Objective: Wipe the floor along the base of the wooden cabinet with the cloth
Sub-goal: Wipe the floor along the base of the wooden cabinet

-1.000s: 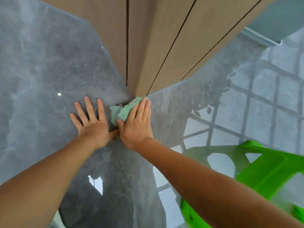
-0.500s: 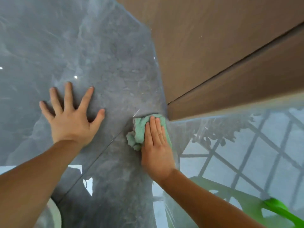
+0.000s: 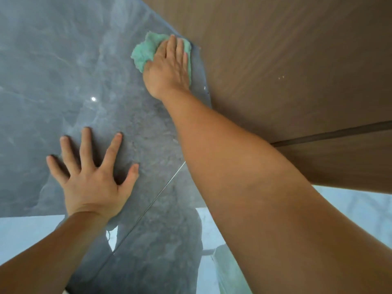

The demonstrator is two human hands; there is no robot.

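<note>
A crumpled green cloth (image 3: 144, 53) lies on the glossy grey floor (image 3: 53, 71), right against the base of the wooden cabinet (image 3: 286, 60). My right hand (image 3: 167, 68) presses flat on the cloth with fingers together, arm stretched forward along the cabinet's side. My left hand (image 3: 93, 177) rests palm down on the floor nearer to me, fingers spread, holding nothing. Part of the cloth is hidden under my right palm.
The cabinet fills the upper right; a dark seam (image 3: 331, 133) runs across its panels and its corner is near my right elbow. A thin tile joint (image 3: 161, 192) crosses the floor between my arms. Bright window reflections show on the floor at the bottom.
My right hand has slid the cloth away from the cabinet's corner, forward along its base. My left hand stays planted on the floor. The green plastic object has left the view.
</note>
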